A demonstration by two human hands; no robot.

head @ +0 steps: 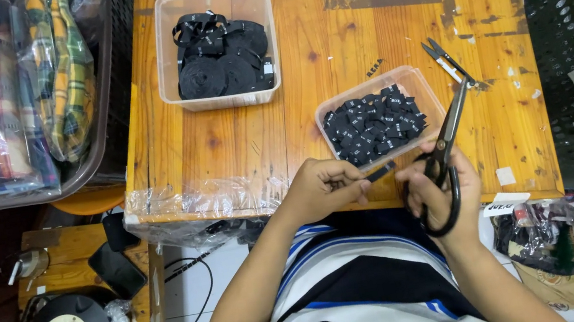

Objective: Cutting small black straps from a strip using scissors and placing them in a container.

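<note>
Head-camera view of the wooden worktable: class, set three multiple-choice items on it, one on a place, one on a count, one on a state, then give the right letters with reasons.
1. Where is the tub of cut black labels?
A. just beyond the hands
B. on the floor
C. inside the green basket

2. How many clear plastic tubs stand on the table?
A. one
B. two
C. four

3. What does the right hand hold?
A. nothing
B. a pen
C. black scissors

Answers: 1 A, it sits at the near edge above both hands. 2 B, it and the tub of ribbon rolls. 3 C, fingers are through the handles while the left hand pinches a black strip.
</note>
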